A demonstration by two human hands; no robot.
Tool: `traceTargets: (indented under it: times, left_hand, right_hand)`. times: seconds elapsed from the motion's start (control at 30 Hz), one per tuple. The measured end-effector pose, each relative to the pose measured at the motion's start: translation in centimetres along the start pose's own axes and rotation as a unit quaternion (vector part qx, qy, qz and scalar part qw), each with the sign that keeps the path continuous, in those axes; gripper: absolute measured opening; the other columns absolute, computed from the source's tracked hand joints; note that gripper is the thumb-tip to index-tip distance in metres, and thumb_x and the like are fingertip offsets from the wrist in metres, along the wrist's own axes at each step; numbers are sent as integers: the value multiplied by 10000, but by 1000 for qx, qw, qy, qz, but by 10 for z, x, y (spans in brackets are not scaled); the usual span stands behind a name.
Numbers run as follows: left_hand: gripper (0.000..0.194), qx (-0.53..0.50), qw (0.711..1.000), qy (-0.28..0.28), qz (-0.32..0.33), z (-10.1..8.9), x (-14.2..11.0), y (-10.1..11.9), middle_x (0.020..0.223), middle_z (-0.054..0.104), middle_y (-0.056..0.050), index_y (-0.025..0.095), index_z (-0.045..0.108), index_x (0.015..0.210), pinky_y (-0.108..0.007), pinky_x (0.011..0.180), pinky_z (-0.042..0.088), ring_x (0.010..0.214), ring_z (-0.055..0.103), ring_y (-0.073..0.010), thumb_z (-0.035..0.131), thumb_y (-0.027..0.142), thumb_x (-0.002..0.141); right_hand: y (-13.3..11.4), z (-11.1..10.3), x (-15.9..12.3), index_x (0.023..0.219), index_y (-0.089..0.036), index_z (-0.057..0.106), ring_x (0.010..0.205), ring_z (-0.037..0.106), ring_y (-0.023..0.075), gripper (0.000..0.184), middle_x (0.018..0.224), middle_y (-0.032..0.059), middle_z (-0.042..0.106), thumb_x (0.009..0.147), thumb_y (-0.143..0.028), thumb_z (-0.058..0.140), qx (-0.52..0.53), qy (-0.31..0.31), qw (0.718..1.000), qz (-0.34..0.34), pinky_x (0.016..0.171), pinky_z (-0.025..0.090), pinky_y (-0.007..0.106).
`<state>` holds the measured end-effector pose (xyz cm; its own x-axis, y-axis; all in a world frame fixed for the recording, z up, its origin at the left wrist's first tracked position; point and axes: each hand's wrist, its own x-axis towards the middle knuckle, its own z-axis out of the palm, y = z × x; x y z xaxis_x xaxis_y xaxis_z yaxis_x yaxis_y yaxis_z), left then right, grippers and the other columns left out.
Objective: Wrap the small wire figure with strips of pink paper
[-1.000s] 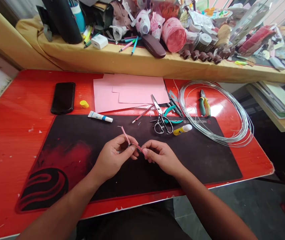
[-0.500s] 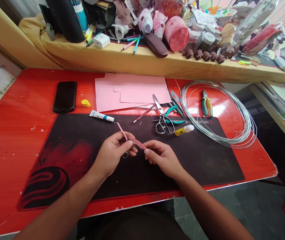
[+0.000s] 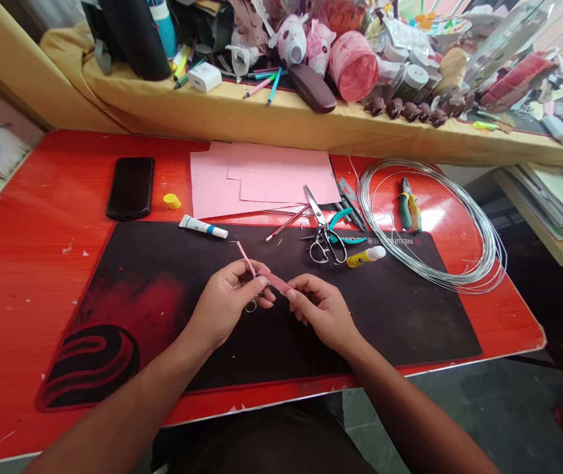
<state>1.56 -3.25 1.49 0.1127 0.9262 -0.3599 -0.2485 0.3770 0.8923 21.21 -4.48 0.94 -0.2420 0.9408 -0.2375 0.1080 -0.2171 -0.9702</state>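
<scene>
Silver metal scissors point(image 3: 321, 227) overlapping teal-handled pliers point(image 3: 355, 239), yellow white-capped glue stick point(image 3: 366, 256) nearby, flat pink strip point(image 3: 277, 283) above black-and-red mat point(image 3: 281, 349), left hand point(image 3: 234, 293) pinching one end, right hand point(image 3: 321, 308) pinching the other, forearms converging.

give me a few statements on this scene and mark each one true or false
1. The left hand and the right hand both touch the pink strip. True.
2. The phone lies on the dark mat. False: it lies on the red table, beyond the mat's far edge.
3. The pliers with green and yellow handles lie inside the wire coil. True.
4. The yellow cap sits on top of the pink paper. False: it is on the table, between the phone and the paper.
5. The silver scissors lie partly on the mat. True.
</scene>
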Motion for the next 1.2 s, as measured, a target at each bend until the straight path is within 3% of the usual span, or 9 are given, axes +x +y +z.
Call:
traceTargets:
  times: [1.2]
  left_hand:
    - [225,-138,988,-19,-72,-1,1,-1,855,742,-42,141,753,948,-208,617,623,733,730,-150,872,253,792]
  right_hand:
    - [0,3,1,883,-191,686,485,517,97,306,634,-27,612,954,-488,714,-20,23,999,16,447,419,202]
